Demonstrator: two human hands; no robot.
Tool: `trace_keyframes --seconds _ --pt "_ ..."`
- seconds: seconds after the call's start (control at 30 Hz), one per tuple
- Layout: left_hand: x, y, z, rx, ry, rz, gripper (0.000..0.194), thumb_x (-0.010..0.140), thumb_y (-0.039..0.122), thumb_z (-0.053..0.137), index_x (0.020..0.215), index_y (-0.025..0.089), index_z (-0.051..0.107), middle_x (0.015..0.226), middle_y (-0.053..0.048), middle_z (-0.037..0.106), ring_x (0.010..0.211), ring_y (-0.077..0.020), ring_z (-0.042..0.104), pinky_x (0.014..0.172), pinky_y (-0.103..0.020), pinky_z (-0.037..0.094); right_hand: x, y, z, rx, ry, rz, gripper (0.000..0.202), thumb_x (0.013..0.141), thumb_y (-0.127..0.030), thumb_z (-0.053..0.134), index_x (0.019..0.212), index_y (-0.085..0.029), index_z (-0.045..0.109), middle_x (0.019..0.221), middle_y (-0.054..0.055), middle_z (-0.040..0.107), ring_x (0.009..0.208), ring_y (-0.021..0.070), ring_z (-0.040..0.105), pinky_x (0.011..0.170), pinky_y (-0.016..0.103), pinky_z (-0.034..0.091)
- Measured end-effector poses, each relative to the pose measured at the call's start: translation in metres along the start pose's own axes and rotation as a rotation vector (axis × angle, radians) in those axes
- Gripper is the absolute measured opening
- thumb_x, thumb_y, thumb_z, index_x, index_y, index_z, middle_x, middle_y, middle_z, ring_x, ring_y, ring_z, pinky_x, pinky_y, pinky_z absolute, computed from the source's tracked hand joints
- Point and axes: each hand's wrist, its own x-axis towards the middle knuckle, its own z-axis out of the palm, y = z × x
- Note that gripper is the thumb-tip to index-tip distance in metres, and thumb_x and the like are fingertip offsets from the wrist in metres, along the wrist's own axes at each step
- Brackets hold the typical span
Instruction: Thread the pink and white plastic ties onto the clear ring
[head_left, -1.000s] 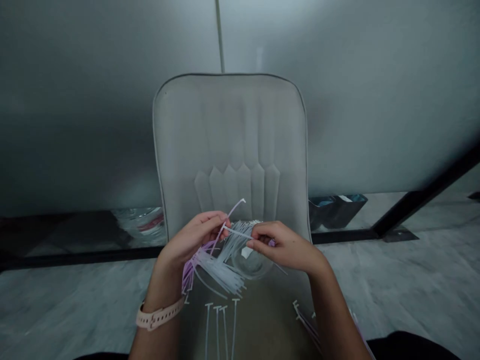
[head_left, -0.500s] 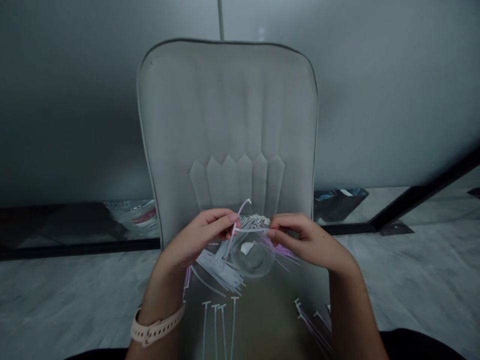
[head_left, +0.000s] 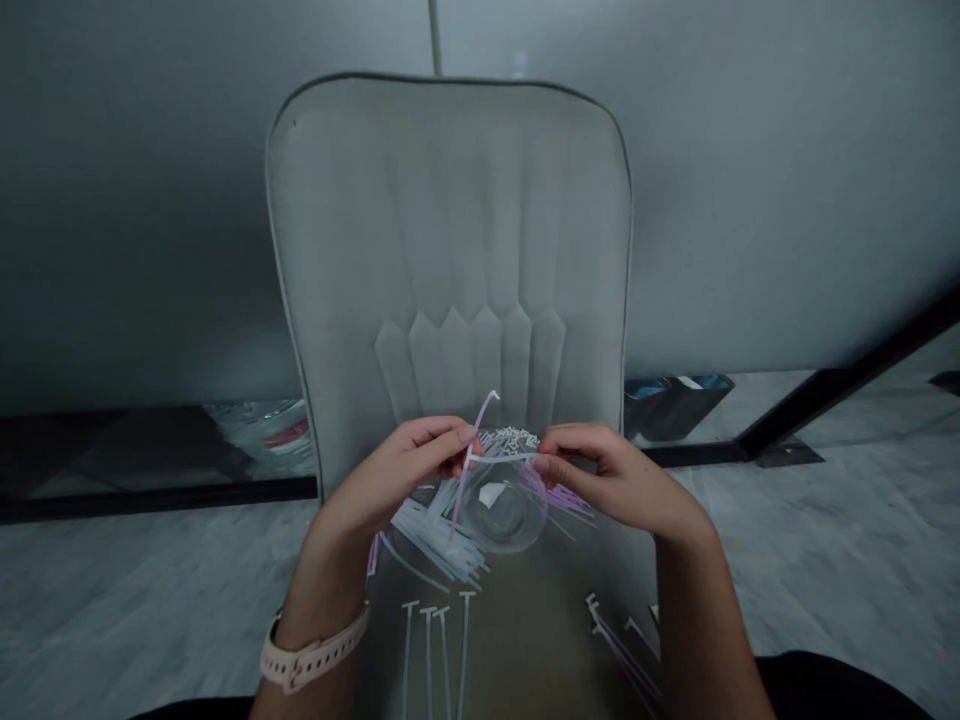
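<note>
My left hand (head_left: pixel 427 460) is closed, pinching a thin purple strip (head_left: pixel 460 500) whose bent pale tip rises above the fingers. A thin white strip (head_left: pixel 506 458) runs level between my hands, its left end meeting the purple one. My right hand (head_left: pixel 600 470) pinches the white strip's other end. Just below them a clear round dish (head_left: pixel 517 545) holds a small white piece (head_left: pixel 491 495). Loose white strips (head_left: pixel 439 545) lie to the left of the dish, and purple strips (head_left: pixel 574 505) to its right. Behind it are many small white pieces (head_left: pixel 514 437).
Several white strips with T-shaped ends (head_left: pixel 409 650) lie at the front of the chair seat, and purple ones (head_left: pixel 626 660) at right. The grey chair's backrest (head_left: pixel 450 220) rises behind. Beyond it are a clear plastic bag (head_left: pixel 281 435) and a dark container (head_left: pixel 671 405).
The view has shifted slightly. Both hands keep their grip on the two strips, and their positions are almost the same.
</note>
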Motion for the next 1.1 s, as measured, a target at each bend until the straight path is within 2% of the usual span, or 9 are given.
trace_keyframes --seconds 0.37,0.53,0.57,0.67,0.73,0.9,1.0,1.1 --pt "0.001 0.0 0.003 -0.013 0.038 -0.026 0.026 0.08 0.039 0.067 0.066 0.017 0.062 0.065 0.002 0.051 0.06 -0.0107 0.044 0.054 -0.022 0.034 0.0 -0.002 0.0 -0.015 -0.02 -0.006 0.028 0.095 -0.028 0.053 0.069 -0.018 0.057 0.067 -0.002 0.053 0.064 0.0125 0.048 0.059 0.026 0.038" --pt "0.0 0.001 0.008 0.002 -0.011 -0.059 0.023 0.081 0.037 0.066 0.068 0.018 0.065 0.061 0.004 0.049 0.053 -0.009 0.037 0.049 -0.022 0.028 -0.006 -0.009 -0.005 -0.119 -0.075 0.034 0.029 0.095 -0.029 0.053 0.069 -0.018 0.061 0.069 0.0 0.055 0.066 0.0138 0.052 0.058 0.027 0.039" --pt "0.0 0.001 0.01 0.013 -0.027 -0.065 0.024 0.081 0.037 0.065 0.067 0.018 0.065 0.06 0.004 0.049 0.053 -0.0091 0.037 0.049 -0.022 0.027 -0.008 -0.011 -0.007 -0.153 -0.037 0.036 0.028 0.095 -0.03 0.054 0.07 -0.018 0.062 0.07 0.0 0.056 0.065 0.014 0.052 0.059 0.027 0.04" --pt "0.002 0.001 0.016 0.087 -0.078 -0.041 0.028 0.082 0.039 0.063 0.064 0.017 0.064 0.059 0.003 0.049 0.054 -0.0098 0.037 0.051 -0.023 0.028 -0.011 -0.013 -0.007 -0.251 0.204 -0.023 0.019 0.093 -0.029 0.057 0.079 -0.019 0.063 0.075 0.002 0.056 0.068 0.0149 0.053 0.061 0.028 0.041" --pt "0.003 0.001 0.019 0.145 -0.1 -0.016 0.029 0.083 0.038 0.061 0.064 0.017 0.064 0.06 0.002 0.051 0.056 -0.0105 0.04 0.053 -0.023 0.03 -0.009 -0.013 -0.004 -0.255 0.278 -0.102 0.01 0.092 -0.026 0.059 0.088 -0.018 0.063 0.083 0.004 0.057 0.074 0.016 0.054 0.067 0.029 0.044" --pt "0.004 0.0 0.021 0.175 -0.155 -0.023 0.027 0.085 0.035 0.06 0.067 0.016 0.066 0.067 0.001 0.056 0.064 -0.0112 0.045 0.059 -0.022 0.035 0.002 -0.013 0.008 -0.169 0.135 -0.22 0.007 0.091 -0.019 0.06 0.097 -0.018 0.064 0.097 0.005 0.061 0.092 0.0178 0.058 0.083 0.032 0.046" --pt "0.003 -0.001 0.021 0.196 -0.179 -0.007 0.028 0.087 0.035 0.058 0.068 0.016 0.066 0.068 0.0 0.056 0.065 -0.0113 0.046 0.06 -0.022 0.036 0.005 -0.013 0.01 -0.168 0.106 -0.237 0.005 0.091 -0.017 0.06 0.092 -0.018 0.065 0.093 0.004 0.064 0.096 0.0182 0.057 0.087 0.032 0.044" --pt "0.004 -0.002 0.021 0.232 -0.179 0.036 0.029 0.088 0.035 0.057 0.067 0.017 0.066 0.067 0.001 0.056 0.066 -0.0118 0.047 0.063 -0.023 0.038 0.005 -0.013 0.009 -0.173 0.1 -0.242 0.007 0.09 -0.016 0.062 0.084 -0.018 0.065 0.084 0.003 0.065 0.09 0.018 0.056 0.083 0.031 0.044"
